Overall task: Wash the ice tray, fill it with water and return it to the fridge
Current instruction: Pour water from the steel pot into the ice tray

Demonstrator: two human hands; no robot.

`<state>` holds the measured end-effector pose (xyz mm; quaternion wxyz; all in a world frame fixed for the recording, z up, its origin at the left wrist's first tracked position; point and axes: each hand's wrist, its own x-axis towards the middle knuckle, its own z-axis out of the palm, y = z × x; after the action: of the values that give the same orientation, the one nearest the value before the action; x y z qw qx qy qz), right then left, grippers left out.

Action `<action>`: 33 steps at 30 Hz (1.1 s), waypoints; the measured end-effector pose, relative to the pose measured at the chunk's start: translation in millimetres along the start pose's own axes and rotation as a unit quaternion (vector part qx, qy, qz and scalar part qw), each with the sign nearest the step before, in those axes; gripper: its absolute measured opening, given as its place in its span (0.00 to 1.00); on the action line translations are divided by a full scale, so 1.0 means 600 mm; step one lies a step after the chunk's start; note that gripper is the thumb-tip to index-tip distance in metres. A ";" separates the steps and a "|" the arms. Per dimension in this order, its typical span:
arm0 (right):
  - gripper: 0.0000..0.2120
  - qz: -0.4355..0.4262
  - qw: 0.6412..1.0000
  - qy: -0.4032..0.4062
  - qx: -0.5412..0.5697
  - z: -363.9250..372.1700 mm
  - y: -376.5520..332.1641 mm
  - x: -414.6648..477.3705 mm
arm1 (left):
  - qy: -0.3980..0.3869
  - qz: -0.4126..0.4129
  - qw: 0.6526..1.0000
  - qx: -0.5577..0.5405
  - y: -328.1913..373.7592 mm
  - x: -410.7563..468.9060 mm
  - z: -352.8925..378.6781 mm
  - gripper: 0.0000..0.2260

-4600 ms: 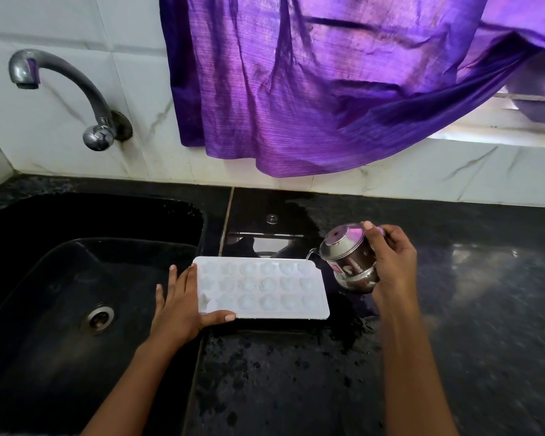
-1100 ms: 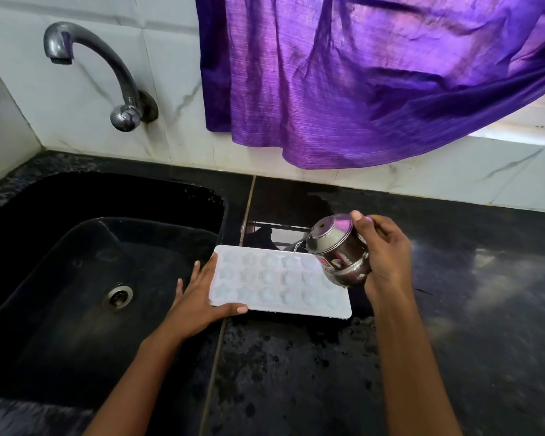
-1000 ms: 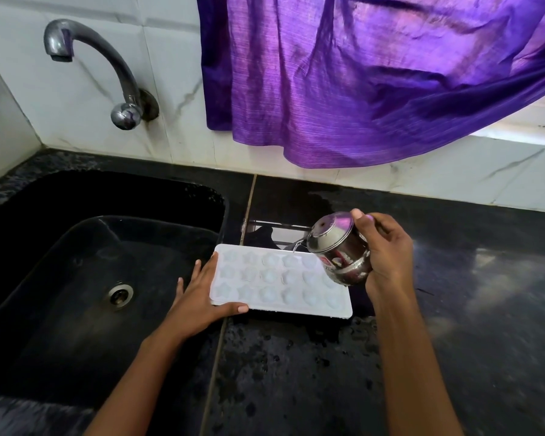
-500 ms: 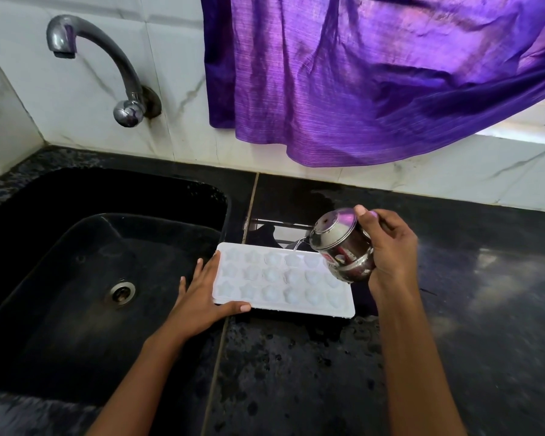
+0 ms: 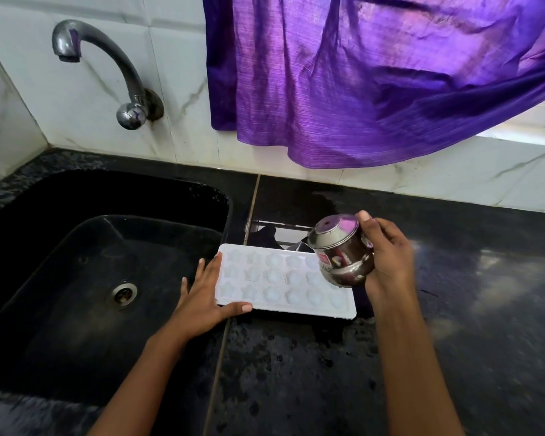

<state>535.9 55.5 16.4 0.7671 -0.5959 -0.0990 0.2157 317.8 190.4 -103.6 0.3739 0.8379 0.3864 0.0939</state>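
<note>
Right hand [image 5: 387, 262] tipping shiny steel pot [image 5: 340, 250], left hand [image 5: 202, 297] steadying white tray [image 5: 283, 280]

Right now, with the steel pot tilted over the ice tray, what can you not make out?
Head view only:
- Water left in the steel pot: hidden by its own wall and the right hand.
- Right end cells of the ice tray: covered by the pot.
- Palm of the left hand: faces down at the tray's left end.
- Fridge: outside the frame.
- Counter at far right: blurred.
</note>
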 end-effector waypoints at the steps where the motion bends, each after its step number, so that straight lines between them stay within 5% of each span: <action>1: 0.05 0.002 1.000 -0.001 0.012 0.001 0.001 -0.001 | -0.001 -0.001 1.000 0.001 0.001 0.001 0.000 0.60; 33: 0.06 -0.026 0.998 -0.046 -0.043 0.043 -0.005 -0.016 | -0.017 -0.017 1.000 -0.014 0.010 -0.005 -0.005 0.57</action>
<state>517.8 73.0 27.4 0.7409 -0.6151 -0.1587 0.2180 317.8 187.6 -96.8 0.3937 0.8274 0.3926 0.0787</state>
